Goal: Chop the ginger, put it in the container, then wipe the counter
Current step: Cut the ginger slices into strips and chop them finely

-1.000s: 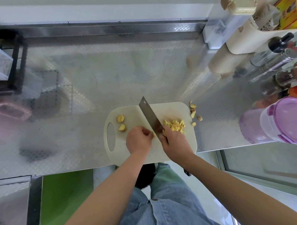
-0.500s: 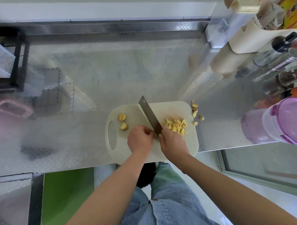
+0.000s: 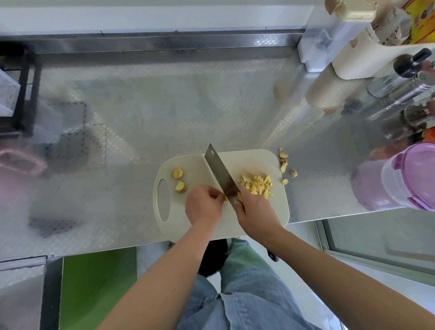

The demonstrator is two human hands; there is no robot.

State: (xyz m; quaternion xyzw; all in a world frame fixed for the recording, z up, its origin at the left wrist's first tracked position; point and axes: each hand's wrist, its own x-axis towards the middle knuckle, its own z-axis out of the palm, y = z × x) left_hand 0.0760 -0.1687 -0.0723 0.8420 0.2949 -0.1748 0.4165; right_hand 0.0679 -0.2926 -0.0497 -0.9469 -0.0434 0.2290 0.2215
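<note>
A cream cutting board (image 3: pixel 261 161) lies on the steel counter (image 3: pixel 164 112). My right hand (image 3: pixel 255 215) grips a cleaver (image 3: pixel 219 173), its blade edge down across the board's middle. My left hand (image 3: pixel 203 205) pinches a small piece of ginger (image 3: pixel 225 197) against the blade's left side. A pile of chopped ginger (image 3: pixel 256 185) lies right of the blade. Two ginger chunks (image 3: pixel 178 179) rest near the board's handle hole. A clear container with a purple lid (image 3: pixel 410 178) stands at the right.
Ginger peel scraps (image 3: pixel 286 166) lie on the counter off the board's right corner. Bottles, jars and a cream holder (image 3: pixel 380 59) crowd the back right. A black rack (image 3: pixel 23 89) is at the far left. The counter's front edge runs just under the board.
The cleaver has shifted slightly left along the board with small chopping moves, and the chopped pile right of it has grown a little. Both hands stay in place.
</note>
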